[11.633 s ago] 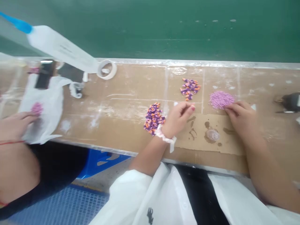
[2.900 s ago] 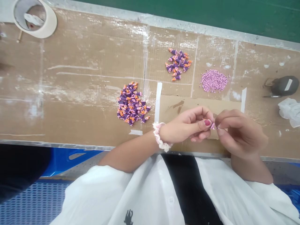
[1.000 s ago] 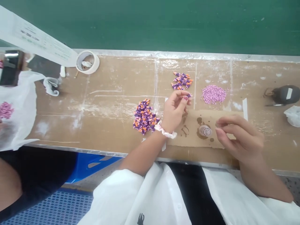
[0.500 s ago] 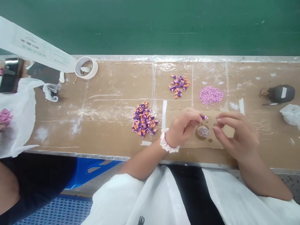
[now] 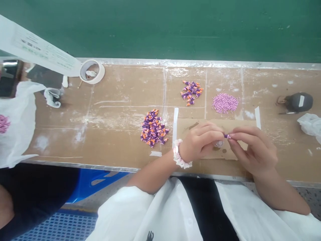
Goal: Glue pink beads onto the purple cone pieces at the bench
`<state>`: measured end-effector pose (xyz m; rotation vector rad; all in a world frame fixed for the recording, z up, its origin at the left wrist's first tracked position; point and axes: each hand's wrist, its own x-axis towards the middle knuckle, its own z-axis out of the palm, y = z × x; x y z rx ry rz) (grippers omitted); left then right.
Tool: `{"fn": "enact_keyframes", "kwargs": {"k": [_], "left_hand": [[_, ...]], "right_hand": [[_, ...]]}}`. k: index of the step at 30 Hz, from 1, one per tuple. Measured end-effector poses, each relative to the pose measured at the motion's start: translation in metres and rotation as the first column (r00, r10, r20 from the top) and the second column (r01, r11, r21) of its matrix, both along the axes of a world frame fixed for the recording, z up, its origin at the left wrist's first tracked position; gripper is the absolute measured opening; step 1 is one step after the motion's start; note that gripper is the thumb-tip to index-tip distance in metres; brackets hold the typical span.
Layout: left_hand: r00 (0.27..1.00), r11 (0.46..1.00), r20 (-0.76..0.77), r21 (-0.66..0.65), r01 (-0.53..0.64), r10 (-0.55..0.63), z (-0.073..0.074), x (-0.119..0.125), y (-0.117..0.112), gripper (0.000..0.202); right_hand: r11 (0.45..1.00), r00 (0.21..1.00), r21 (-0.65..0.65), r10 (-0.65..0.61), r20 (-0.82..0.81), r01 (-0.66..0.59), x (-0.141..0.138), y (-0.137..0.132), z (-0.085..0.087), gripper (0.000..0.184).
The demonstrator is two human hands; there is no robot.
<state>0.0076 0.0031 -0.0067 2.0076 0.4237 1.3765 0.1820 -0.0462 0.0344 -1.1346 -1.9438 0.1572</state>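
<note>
My left hand (image 5: 204,139), with a white and pink scrunchie on its wrist, pinches a small purple clay figure (image 5: 226,136) with a pink end. The fingertips of my right hand (image 5: 253,147) are pinched together at that pink end, touching it; whatever they hold is too small to make out. Partly behind the left fingers, a small clear round container (image 5: 219,144) stands on a taped-down cardboard sheet (image 5: 185,124). Beyond the hands lies a heap of tiny pink pieces (image 5: 225,103). Purple and orange figures form a larger pile (image 5: 153,129) on the left and a smaller pile (image 5: 192,93) farther back.
A tape roll (image 5: 92,71) holds small items at the back left, beside a long printed paper (image 5: 45,47). Farther left are a phone (image 5: 10,78) and a white plastic sheet (image 5: 18,134). On the right lie a dark rounded object (image 5: 301,102) and crumpled white plastic (image 5: 311,124). Another person's leg shows at lower left.
My left hand has moved right, bringing the purple figure to my right fingertips, which now touch its pink end. The left fingers now cover part of the clear container.
</note>
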Motion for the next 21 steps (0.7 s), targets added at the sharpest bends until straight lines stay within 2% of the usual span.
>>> {"fn": "enact_keyframes", "kwargs": {"k": [4,10,14,17,21], "left_hand": [[0.999,0.998,0.004,-0.042,0.035,-0.035,0.005,0.002,-0.003,0.01],[1.0,0.973,-0.011,-0.232,0.02,-0.023,0.006,0.004,-0.012,0.012],[1.0,0.953,0.028,-0.304,0.009,0.0,0.005,0.005,-0.016,0.012],[0.998,0.954,0.054,-0.301,0.002,0.015,0.006,0.005,-0.017,0.012],[0.998,0.974,0.053,-0.225,-0.014,0.027,0.005,0.005,-0.017,0.013]], "right_hand": [[1.0,1.0,0.003,0.026,-0.012,-0.026,-0.001,0.0,0.0,0.023],[0.999,0.999,-0.016,0.034,0.015,-0.033,-0.002,-0.003,-0.002,0.021],[0.999,1.0,-0.032,0.01,-0.025,-0.011,-0.003,-0.002,-0.001,0.023],[0.997,0.998,-0.074,0.002,-0.06,-0.007,-0.004,-0.002,0.0,0.024],[0.998,0.998,-0.055,0.019,-0.063,-0.023,-0.004,-0.002,-0.001,0.025]]}}
